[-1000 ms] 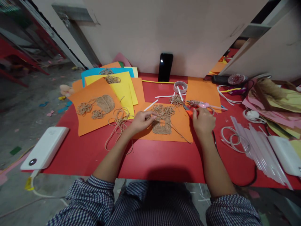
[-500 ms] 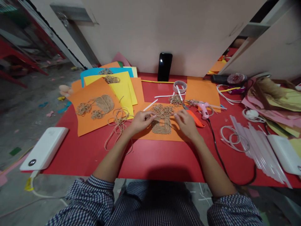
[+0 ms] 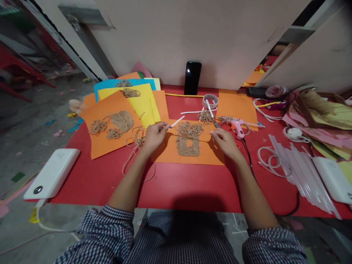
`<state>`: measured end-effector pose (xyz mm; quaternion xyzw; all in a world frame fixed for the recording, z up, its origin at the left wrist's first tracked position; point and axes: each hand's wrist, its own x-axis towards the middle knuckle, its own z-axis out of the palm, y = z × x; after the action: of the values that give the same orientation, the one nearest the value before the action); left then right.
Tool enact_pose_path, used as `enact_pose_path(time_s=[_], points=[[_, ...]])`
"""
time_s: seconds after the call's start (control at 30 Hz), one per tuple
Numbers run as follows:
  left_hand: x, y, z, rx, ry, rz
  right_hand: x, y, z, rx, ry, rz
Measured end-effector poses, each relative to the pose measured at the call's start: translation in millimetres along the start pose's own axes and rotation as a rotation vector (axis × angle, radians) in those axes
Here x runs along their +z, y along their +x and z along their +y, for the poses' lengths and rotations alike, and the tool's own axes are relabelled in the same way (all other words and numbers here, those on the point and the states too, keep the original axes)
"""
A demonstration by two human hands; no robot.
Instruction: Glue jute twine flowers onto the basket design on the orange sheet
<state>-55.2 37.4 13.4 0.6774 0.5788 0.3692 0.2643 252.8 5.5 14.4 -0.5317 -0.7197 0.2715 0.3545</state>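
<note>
Between my two hands a strand of brown twine [image 3: 202, 133] is stretched, passing over an orange sheet [image 3: 165, 156]. My left hand [image 3: 156, 135] pinches one end at the sheet's left part. At its right part my right hand [image 3: 224, 140] pinches the other. Below the strand lies a twine pot shape [image 3: 188, 151] with a small hole in its middle, and looped twine flowers [image 3: 189, 129] adjoin its top. A loose tangle of twine [image 3: 136, 138] lies left of my left hand. Another looped twine flower [image 3: 205, 116] sits above the sheet.
A pink glue gun [image 3: 238, 127] with a black cord lies right, near clear glue sticks [image 3: 305, 176]. A phone [image 3: 192, 78] leans on the wall behind a tape roll [image 3: 210, 101]. Coloured sheets [image 3: 110, 99] bearing twine shapes and a white power bank [image 3: 52, 174] are on the left.
My hands have moved apart, the left one leftward and the right one rightward. The twine between them is now drawn out longer, and more of the orange sheet shows.
</note>
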Motion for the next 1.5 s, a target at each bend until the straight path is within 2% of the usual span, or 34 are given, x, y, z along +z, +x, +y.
enact_pose_path(time_s=[0.2,0.37,0.47,0.57,0.73,0.8,1.0,1.07,1.2,1.23,1.3,1.37,1.5], points=[[-0.5,-0.8,6.0,-0.013,-0.044,0.028,-26.0,-2.1,8.9,0.025,-0.049,0.140],[-0.6,0.9,4.1,-0.037,-0.124,0.124,-45.3,-6.9,21.7,0.095,-0.385,0.388],[-1.1,2.3,2.1,-0.027,-0.232,0.137,-51.5,-10.2,22.9,0.204,-0.666,0.384],[-0.5,2.5,1.3,-0.035,-0.320,0.157,-54.6,-12.6,22.1,0.334,-0.838,0.401],[-1.4,4.1,-1.2,-0.126,-0.407,0.272,-60.3,-15.8,26.2,0.414,-0.918,0.545],[-2.4,5.4,-2.3,-0.157,-0.448,0.299,-60.4,-15.9,27.8,0.394,-0.887,0.540],[-2.2,4.9,1.3,-0.108,-0.564,0.201,-48.5,-12.2,19.7,0.173,-0.817,0.504],[-1.9,2.9,5.2,-0.075,-0.568,0.140,-45.6,-11.9,13.9,0.171,-0.814,0.520],[-2.3,-0.9,12.4,-0.040,-0.498,0.027,-41.2,-10.2,5.9,0.161,-0.739,0.636],[-2.4,-1.5,13.5,-0.031,-0.483,-0.003,-38.0,-8.8,4.1,0.132,-0.688,0.630],[-2.2,-2.8,14.7,-0.014,-0.457,-0.060,-26.0,-5.1,-2.2,0.048,-0.527,0.518],[-1.4,-3.9,15.2,-0.005,-0.424,-0.114,-6.7,-1.8,-14.2,-0.038,-0.297,0.306],[0.7,-5.0,15.9,0.024,-0.404,-0.189,35.7,-1.7,-47.8,-0.110,0.161,-0.127]])
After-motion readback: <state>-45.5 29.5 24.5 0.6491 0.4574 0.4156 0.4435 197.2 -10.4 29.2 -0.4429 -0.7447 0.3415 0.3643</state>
